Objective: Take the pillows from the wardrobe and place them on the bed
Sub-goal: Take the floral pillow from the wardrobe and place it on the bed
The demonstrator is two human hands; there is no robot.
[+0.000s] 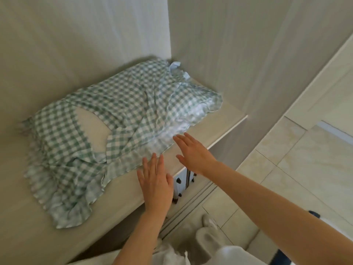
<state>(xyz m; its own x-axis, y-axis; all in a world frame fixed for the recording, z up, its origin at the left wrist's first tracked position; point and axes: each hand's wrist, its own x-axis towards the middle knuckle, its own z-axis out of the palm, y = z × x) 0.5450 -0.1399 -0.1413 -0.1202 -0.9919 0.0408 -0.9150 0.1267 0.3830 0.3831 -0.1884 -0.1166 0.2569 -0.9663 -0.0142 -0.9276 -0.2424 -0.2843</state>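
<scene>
Two hands out front of you — left hand flat, fingers straight and slightly apart, tips at frilled edge of green-checked pillows. Right hand likewise flat, fingers spread, holding nothing, tips just beside pillow edge. Pillows lie rumpled on wardrobe shelf — against back corner.

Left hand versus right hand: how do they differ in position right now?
The left hand hovers nearer the shelf's front edge, fingertips at the checked pillow's frilled border; the right hand reaches farther in, fingertips near the pillow's right side. The left points straight ahead; the right angles leftward. Both are open, fingers straight, gripping nothing.
</scene>
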